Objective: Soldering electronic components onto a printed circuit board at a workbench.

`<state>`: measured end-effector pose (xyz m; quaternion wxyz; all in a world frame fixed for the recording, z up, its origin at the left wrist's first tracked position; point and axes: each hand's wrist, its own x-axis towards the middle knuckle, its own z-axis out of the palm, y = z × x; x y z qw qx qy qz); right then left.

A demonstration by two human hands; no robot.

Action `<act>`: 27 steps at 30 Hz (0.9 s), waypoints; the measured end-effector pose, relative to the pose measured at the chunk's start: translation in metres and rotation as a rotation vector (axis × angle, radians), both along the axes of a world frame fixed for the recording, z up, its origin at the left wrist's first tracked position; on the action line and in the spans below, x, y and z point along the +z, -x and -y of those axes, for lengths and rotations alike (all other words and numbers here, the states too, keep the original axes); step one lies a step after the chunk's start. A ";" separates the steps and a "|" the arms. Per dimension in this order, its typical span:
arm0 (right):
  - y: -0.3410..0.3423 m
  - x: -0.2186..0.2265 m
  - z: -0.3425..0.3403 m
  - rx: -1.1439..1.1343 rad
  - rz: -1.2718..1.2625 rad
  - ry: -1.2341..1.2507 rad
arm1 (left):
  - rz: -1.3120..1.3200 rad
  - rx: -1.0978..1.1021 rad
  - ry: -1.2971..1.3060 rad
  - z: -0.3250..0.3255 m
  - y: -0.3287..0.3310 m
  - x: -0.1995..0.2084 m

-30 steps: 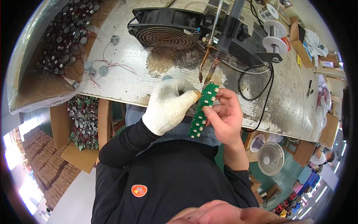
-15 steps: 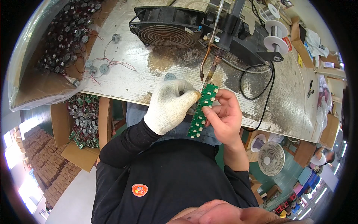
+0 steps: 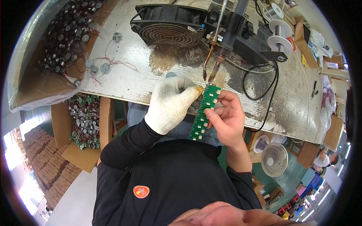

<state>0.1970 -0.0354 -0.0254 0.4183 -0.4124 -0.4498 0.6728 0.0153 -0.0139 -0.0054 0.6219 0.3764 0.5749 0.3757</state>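
Note:
My right hand [image 3: 228, 118], bare, grips a long green circuit board [image 3: 204, 109] between thumb and fingers. Small white connectors line the board, and its far end lies just under the tip of a fixed soldering iron [image 3: 216, 69]. Beside that tip a thin solder feed tube [image 3: 206, 64] points down. In a white glove with a stained thumb tip, my left hand [image 3: 171, 101] is closed in a pinch at the board's upper left edge. A thin wire, mostly hidden by the fingers, seems to be in this pinch. Behind the glove a round grey component [image 3: 171, 74] partly shows.
Left on the table lie loose round components [image 3: 105, 68] with red wires, beside a plastic-lined box [image 3: 56, 88] full of them. Below stands a carton [image 3: 62, 124] of wired boards. A black fan [image 3: 169, 34], solder spools [image 3: 279, 44] and a black cable [image 3: 272, 90] surround the iron.
My left hand has shifted slightly up and left, its fingertips staying by the board's far end. The board has dropped very slightly in my right hand's grip.

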 end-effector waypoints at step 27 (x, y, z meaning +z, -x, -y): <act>0.007 0.000 -0.001 -0.030 0.020 0.088 | -0.074 -0.019 -0.106 -0.001 0.007 0.001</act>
